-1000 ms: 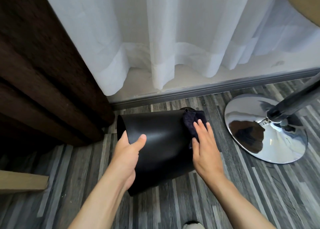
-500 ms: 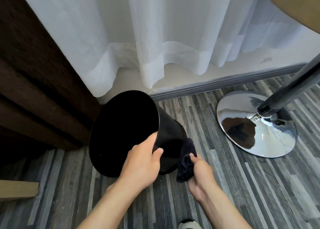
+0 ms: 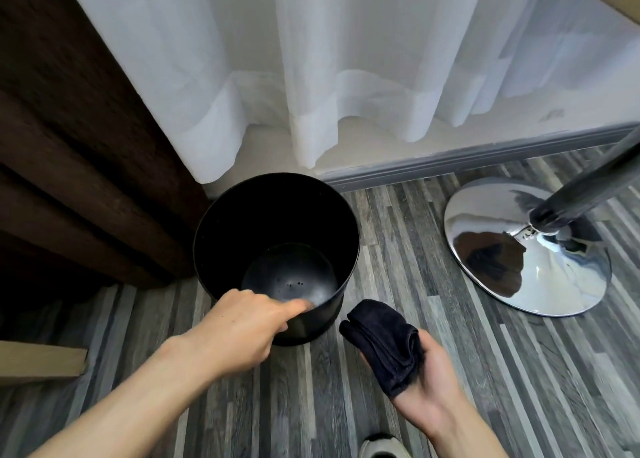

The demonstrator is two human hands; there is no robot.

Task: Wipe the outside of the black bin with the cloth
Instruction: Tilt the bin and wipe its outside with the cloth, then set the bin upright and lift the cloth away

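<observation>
We judge the wiping paused: the black bin (image 3: 277, 222) stands upright on the floor, long axis vertical, mouth facing up. Our left hand (image 3: 239, 326) pinches its near rim. Just right of that grip, clear of the bin, our right hand (image 3: 420, 385) cradles the folded cloth (image 3: 384, 346). Next, we press cloth to wall.

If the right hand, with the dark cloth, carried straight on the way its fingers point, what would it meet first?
Probably the lower outer wall of the round black plastic bin: the right hand and folded dark cloth point up-left toward it. Depth is unclear.
</observation>
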